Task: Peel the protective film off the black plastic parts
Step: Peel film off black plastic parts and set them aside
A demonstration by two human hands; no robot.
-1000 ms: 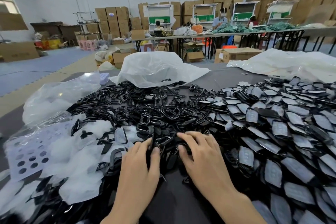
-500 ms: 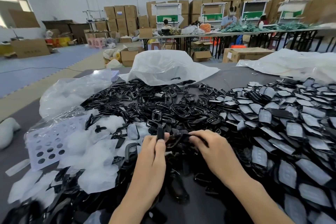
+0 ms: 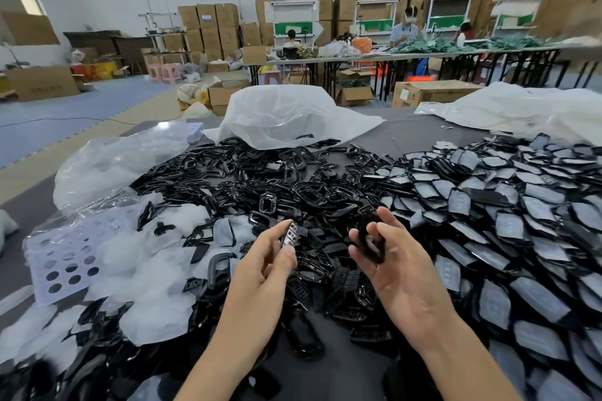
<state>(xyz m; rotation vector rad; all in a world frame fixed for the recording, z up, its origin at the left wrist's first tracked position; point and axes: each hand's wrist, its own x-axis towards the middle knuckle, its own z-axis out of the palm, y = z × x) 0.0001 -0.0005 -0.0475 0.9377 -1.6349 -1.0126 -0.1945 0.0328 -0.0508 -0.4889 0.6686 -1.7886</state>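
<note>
Black and glossy, the plastic part [image 3: 363,238] sits in the right grip [image 3: 402,273], clasped between the thumb and the curled fingers. The fingers cover part of its rim and its dark outline merges with the heap behind, so its exact shape is hard to make out; it reads as a ring or frame. Its long axis stands roughly upright, the upper end just beside the forefinger's tip.

The left grip [image 3: 260,273] pinches a small pale strip of film [image 3: 291,235] between thumb and forefinger. The strip also stands nearly upright, and what the dark spots on it are cannot be told. Strip and part are apart, with a gap between the two grips.

Beyond both grips a heap of black frames [image 3: 260,185] lies on the grey tabletop [image 3: 400,133]. Right of the right grip spread film-covered parts [image 3: 508,225], cut off by the picture's edge. Left of the left grip lie white film scraps [image 3: 153,273] and a perforated sheet [image 3: 62,257]. Pieces under the wrists are blurred and cut off at the bottom. Farther off, a clear plastic bag [image 3: 293,114] hides the heap's far edge.
</note>
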